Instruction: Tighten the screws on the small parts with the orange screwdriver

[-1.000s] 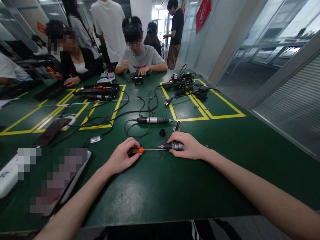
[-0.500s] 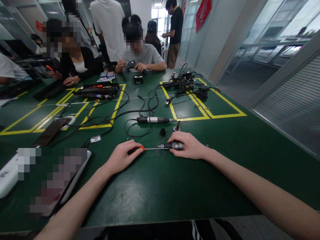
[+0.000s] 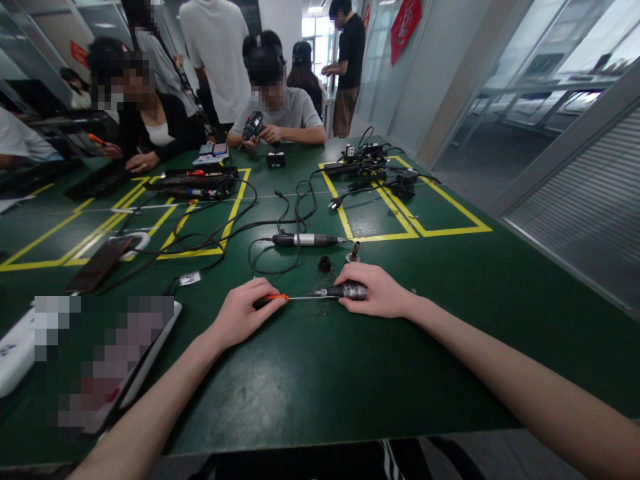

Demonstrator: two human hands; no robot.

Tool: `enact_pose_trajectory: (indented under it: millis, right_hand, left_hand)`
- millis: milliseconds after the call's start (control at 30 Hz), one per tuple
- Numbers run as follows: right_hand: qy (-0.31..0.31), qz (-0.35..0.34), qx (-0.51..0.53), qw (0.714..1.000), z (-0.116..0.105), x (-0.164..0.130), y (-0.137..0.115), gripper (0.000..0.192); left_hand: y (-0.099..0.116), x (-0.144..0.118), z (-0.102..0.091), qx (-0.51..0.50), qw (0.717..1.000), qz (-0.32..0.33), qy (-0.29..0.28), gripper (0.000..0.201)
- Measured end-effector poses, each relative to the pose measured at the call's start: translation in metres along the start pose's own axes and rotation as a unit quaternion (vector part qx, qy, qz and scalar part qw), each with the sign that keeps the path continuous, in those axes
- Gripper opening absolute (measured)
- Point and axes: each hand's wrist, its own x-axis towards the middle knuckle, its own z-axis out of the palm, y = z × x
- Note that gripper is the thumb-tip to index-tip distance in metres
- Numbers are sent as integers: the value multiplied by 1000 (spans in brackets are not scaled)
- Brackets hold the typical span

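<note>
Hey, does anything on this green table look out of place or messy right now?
Mostly the black cables: they sprawl in loose loops across the yellow floor-style markings. A small black cap and a metal bit lie loose beyond the right hand. Nothing looks spilled or broken.

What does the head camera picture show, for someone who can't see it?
A person's left hand holds an orange-handled screwdriver against a dark metal cylinder part steadied by the right hand on a green table.
</note>
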Motion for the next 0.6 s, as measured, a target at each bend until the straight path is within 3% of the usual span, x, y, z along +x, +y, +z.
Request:
enact_pose_trajectory:
  millis: [367, 600]
  right_hand:
    - [8, -10, -3, 1000, 1, 0, 0, 14]
    - [3, -3, -3, 1000, -1, 0, -1, 14]
  left_hand:
    - [2, -4, 2, -13, 1000, -16, -14, 17]
    - [-1, -1, 1, 9, 1000, 2, 5, 26]
